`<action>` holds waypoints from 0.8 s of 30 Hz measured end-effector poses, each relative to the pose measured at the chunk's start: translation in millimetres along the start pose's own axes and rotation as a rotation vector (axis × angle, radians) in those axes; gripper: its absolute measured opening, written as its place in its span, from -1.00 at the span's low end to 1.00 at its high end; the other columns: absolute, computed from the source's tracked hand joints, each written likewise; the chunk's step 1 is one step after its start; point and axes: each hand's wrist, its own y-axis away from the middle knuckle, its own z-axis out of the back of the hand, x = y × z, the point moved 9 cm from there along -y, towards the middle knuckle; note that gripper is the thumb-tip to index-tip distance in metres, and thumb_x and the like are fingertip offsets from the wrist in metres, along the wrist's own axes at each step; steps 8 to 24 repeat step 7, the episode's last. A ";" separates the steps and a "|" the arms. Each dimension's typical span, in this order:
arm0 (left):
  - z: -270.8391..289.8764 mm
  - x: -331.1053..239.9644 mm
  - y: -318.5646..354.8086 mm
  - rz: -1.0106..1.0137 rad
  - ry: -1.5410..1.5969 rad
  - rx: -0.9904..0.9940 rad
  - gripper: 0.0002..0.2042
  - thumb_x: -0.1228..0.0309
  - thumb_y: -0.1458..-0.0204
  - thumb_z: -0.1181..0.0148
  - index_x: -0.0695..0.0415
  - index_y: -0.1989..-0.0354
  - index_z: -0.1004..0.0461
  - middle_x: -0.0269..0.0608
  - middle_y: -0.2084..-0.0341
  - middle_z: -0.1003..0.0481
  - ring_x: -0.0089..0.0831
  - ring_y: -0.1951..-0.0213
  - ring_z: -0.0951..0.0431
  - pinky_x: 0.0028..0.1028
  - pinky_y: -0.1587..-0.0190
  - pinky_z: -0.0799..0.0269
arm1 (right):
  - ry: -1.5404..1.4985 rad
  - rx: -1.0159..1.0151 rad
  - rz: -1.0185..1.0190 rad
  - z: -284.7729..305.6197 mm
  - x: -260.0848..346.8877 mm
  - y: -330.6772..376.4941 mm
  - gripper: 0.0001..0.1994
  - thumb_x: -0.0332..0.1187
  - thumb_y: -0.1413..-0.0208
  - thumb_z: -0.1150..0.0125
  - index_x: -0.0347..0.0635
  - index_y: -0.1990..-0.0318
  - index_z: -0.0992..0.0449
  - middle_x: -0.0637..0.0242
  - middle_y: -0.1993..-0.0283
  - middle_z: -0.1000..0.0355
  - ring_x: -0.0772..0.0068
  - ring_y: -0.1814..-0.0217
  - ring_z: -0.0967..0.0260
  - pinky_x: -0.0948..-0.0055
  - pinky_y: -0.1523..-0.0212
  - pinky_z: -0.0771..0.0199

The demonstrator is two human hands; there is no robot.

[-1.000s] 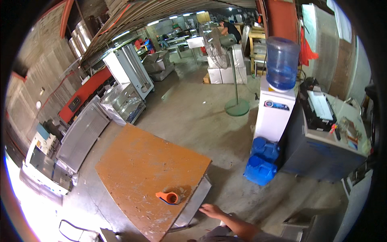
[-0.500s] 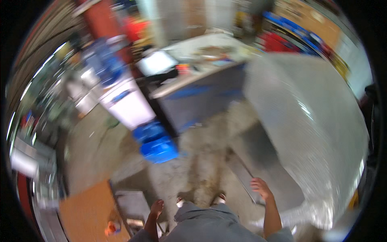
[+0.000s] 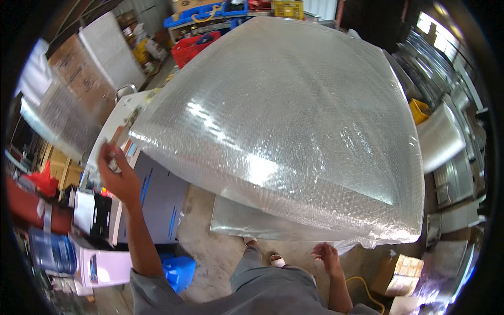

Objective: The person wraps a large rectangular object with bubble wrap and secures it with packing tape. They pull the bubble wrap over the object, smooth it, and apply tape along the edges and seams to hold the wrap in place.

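Bubble wrap sheet between both hands' fingers

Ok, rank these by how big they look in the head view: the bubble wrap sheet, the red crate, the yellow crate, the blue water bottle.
1. bubble wrap sheet, by far.
2. blue water bottle.
3. red crate and yellow crate: both partly hidden and farther off, so unranked.

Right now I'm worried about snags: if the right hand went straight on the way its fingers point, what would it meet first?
Probably the lower edge of the bubble wrap sheet, just above the right hand; depth is hard to judge.
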 end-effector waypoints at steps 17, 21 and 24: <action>-189.2 21.8 -47.9 0.132 -0.477 1.022 -0.18 -0.22 -0.28 0.10 0.24 -0.48 -0.11 0.36 -0.22 -0.40 0.27 -0.31 -0.34 0.04 -0.33 -0.19 | 0.003 -0.257 0.467 14.7 45.1 -43.8 -0.21 0.34 -0.24 -0.06 -0.29 -0.24 -0.41 -0.01 -0.08 -0.54 0.09 -0.02 -0.60 0.11 0.03 -0.65; -189.2 21.8 -47.9 0.132 -0.477 1.022 -0.18 -0.22 -0.28 0.10 0.24 -0.48 -0.11 0.36 -0.22 -0.40 0.27 -0.31 -0.34 0.04 -0.33 -0.19 | 0.003 -0.257 0.467 14.7 45.1 -43.8 -0.21 0.34 -0.24 -0.06 -0.29 -0.24 -0.41 -0.01 -0.08 -0.54 0.09 -0.02 -0.60 0.11 0.03 -0.65; -189.2 21.8 -47.9 0.132 -0.477 1.022 -0.18 -0.22 -0.28 0.10 0.24 -0.48 -0.11 0.36 -0.22 -0.40 0.27 -0.31 -0.34 0.04 -0.33 -0.19 | 0.003 -0.257 0.467 14.7 45.1 -43.8 -0.21 0.34 -0.24 -0.06 -0.29 -0.24 -0.41 -0.01 -0.08 -0.54 0.09 -0.02 -0.60 0.11 0.03 -0.65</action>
